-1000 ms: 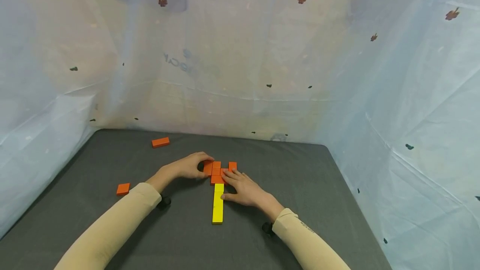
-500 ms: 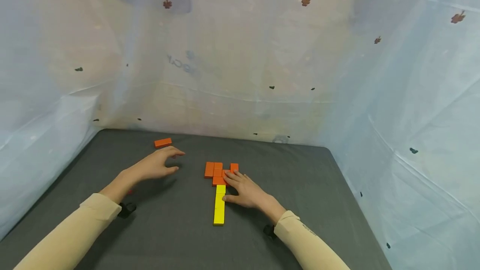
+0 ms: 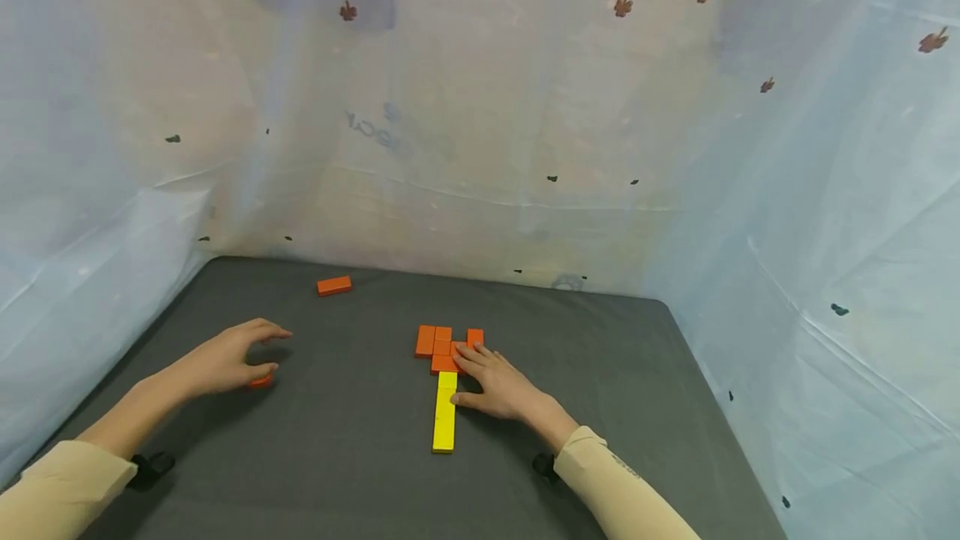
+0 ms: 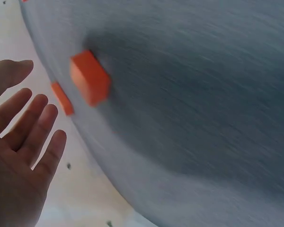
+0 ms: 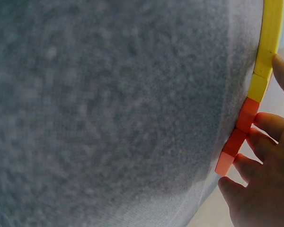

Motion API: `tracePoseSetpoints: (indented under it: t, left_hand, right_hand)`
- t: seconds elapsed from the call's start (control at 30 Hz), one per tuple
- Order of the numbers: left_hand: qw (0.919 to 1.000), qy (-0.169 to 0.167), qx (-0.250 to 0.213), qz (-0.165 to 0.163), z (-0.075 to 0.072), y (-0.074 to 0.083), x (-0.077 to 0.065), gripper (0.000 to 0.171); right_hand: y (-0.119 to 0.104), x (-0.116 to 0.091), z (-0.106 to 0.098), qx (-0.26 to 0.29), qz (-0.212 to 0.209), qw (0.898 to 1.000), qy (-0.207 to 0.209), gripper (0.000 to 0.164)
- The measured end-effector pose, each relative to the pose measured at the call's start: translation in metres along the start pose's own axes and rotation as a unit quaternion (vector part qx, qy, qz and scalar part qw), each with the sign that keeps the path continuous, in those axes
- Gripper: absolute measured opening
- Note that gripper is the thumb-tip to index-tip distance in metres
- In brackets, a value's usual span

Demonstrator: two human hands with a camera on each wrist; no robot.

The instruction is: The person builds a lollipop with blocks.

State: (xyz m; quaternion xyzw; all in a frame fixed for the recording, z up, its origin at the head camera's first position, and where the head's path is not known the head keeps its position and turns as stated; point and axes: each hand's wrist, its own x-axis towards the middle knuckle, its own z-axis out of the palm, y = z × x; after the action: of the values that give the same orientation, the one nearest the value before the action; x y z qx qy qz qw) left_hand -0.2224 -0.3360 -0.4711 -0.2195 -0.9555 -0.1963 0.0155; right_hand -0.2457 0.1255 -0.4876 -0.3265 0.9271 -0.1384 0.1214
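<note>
My left hand (image 3: 221,361) is over the left part of the table, its thumb and fingers spread apart. An orange block (image 3: 261,382) lies just beyond the thumb, partly hidden by it. In the left wrist view a gap shows between that hand and the block (image 4: 90,78). My right hand (image 3: 498,386) rests with extended fingers on a flat group of orange blocks (image 3: 425,342), covering some of them. Its thumb touches a yellow strip (image 3: 444,419) running from the group towards me. In the right wrist view fingertips touch the edges of orange blocks (image 5: 248,114).
Another orange block (image 3: 333,286) lies near the table's far left edge. Dark grey cloth covers the table (image 3: 360,473). Pale plastic sheeting (image 3: 465,123) with small leaf prints rises at the back and both sides.
My left hand has let go of the orange block at the group's left side and moved left, near the single orange block. My right hand has stayed on the blocks.
</note>
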Motion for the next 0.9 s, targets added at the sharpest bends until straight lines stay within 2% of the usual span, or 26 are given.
tracePoseSetpoints:
  t: [0.13,0.27,0.57,0.9]
  left_hand:
    - [0.9998,-0.018,0.007,-0.009,0.000,-0.009,-0.014,0.051]
    - [0.9993,-0.035,0.007,-0.008,0.002,-0.017,-0.020,0.048]
    - [0.9992,-0.041,0.000,0.001,0.007,-0.021,-0.022,0.032]
    - [0.9996,-0.028,0.004,0.000,0.010,-0.021,-0.022,0.031]
  right_hand:
    - [0.001,-0.001,0.001,0.002,0.001,1.000,-0.001,0.075]
    - [0.001,-0.001,0.000,0.001,0.004,1.000,-0.004,0.076]
    - [0.000,0.001,0.000,-0.005,0.002,1.000,-0.004,0.076]
    - [0.000,0.001,0.000,-0.006,0.004,1.000,-0.003,0.075]
